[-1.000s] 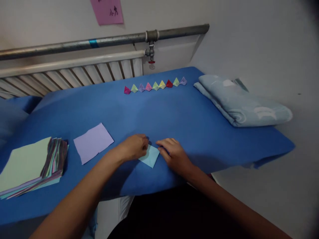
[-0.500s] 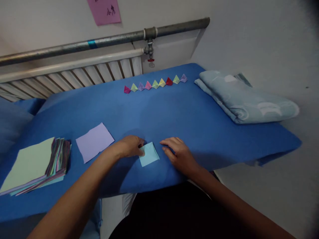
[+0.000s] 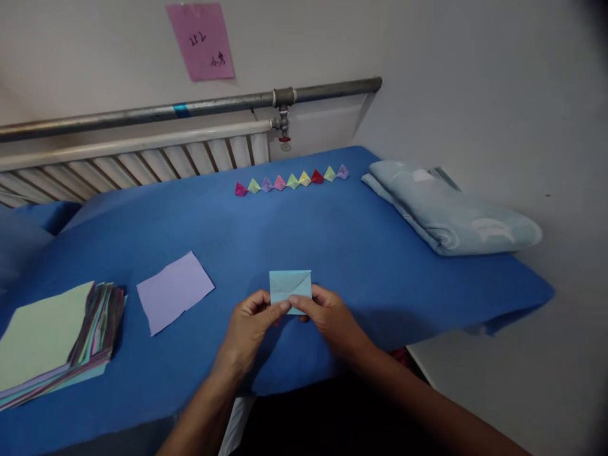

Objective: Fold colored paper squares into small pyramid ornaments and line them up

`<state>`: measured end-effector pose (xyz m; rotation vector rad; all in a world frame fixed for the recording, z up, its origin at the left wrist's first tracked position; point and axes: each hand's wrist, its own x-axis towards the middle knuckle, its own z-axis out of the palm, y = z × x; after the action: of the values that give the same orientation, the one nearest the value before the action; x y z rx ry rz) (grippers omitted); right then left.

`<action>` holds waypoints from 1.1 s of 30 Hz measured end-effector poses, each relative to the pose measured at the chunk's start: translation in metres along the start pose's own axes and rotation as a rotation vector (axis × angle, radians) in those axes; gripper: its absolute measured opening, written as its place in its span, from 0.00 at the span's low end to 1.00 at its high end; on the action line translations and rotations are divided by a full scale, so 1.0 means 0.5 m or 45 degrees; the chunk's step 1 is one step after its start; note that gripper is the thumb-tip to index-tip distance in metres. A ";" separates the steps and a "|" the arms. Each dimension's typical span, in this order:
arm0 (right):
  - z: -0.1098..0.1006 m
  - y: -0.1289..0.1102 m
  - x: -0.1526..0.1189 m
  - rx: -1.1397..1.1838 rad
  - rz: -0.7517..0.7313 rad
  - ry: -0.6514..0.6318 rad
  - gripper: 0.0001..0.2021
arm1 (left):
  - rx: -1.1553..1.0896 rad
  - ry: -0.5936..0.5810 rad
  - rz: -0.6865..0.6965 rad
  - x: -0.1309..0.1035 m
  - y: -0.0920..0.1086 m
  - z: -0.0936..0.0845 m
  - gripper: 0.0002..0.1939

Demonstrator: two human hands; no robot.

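Note:
A light blue folded paper square (image 3: 291, 284) is held up between both hands near the front edge of the blue-covered surface. A diagonal crease or fold line runs across its upper right part. My left hand (image 3: 251, 324) pinches the lower left of the paper, thumb on the near face and fingers behind. From the other side my right hand (image 3: 332, 316) grips it the same way, its thumb tip close to the left thumb. The fingers behind the paper are mostly hidden. Left of my hands lies a loose lilac paper sheet (image 3: 175, 292).
A stack of coloured paper (image 3: 45, 335) lies at the far left. Along the back runs a row of small folded paper pieces (image 3: 292, 181) in several colours. A folded pale blue blanket (image 3: 451, 209) rests at the right. Behind are a radiator (image 3: 142, 158) and a metal pipe (image 3: 228, 104).
The light blue paper has been picked up off the blue surface and turned. My right hand, earlier apart from it, now grips it too. The view has tilted up slightly.

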<state>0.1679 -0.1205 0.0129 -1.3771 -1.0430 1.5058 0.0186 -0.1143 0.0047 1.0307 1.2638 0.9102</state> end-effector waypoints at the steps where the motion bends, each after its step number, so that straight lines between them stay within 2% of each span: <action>1: 0.002 0.004 0.002 0.020 0.009 0.019 0.10 | 0.002 -0.018 -0.003 -0.001 0.000 0.001 0.18; 4: -0.002 0.012 0.002 -0.017 -0.029 -0.011 0.08 | 0.065 -0.147 0.025 0.002 0.011 -0.012 0.15; 7: -0.015 0.017 0.004 -0.211 -0.152 -0.067 0.07 | 0.202 -0.236 0.067 0.015 0.033 -0.036 0.12; 10: -0.031 0.022 0.020 -0.607 -0.487 -0.019 0.09 | 0.452 -0.316 0.149 0.036 0.048 -0.054 0.10; 12: -0.040 0.022 0.038 -0.922 -0.844 0.027 0.08 | 0.697 -0.293 0.394 0.049 0.046 -0.060 0.05; 14: -0.049 0.020 0.056 -1.213 -1.171 0.048 0.07 | 0.963 -0.185 0.754 0.058 0.034 -0.061 0.03; 16: -0.055 0.019 0.069 -1.433 -1.385 0.067 0.07 | 1.196 -0.054 1.070 0.064 0.014 -0.060 0.07; 18: -0.057 0.023 0.074 -1.555 -1.498 0.073 0.09 | 1.388 0.050 1.271 0.063 -0.009 -0.059 0.08; 20: -0.057 0.032 0.073 -1.620 -1.538 0.053 0.11 | 1.517 0.082 1.362 0.056 -0.028 -0.058 0.08; 22: -0.056 0.044 0.066 -1.675 -1.514 -0.003 0.11 | 1.592 0.047 1.373 0.046 -0.041 -0.057 0.08; 26: -0.060 0.057 0.046 -1.743 -1.315 -0.157 0.06 | 1.674 -0.095 1.293 0.022 -0.042 -0.057 0.08; 28: -0.064 0.059 0.034 -1.741 -1.220 -0.202 0.08 | 1.681 -0.136 1.286 0.012 -0.039 -0.058 0.09; 33: -0.075 0.064 0.013 -1.636 -1.116 -0.176 0.10 | 1.645 -0.101 1.278 -0.005 -0.039 -0.058 0.09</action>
<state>0.2034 -0.1229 -0.0217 -1.2015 -2.4867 0.1589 -0.0108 -0.1197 -0.0135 2.8473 1.1906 0.6453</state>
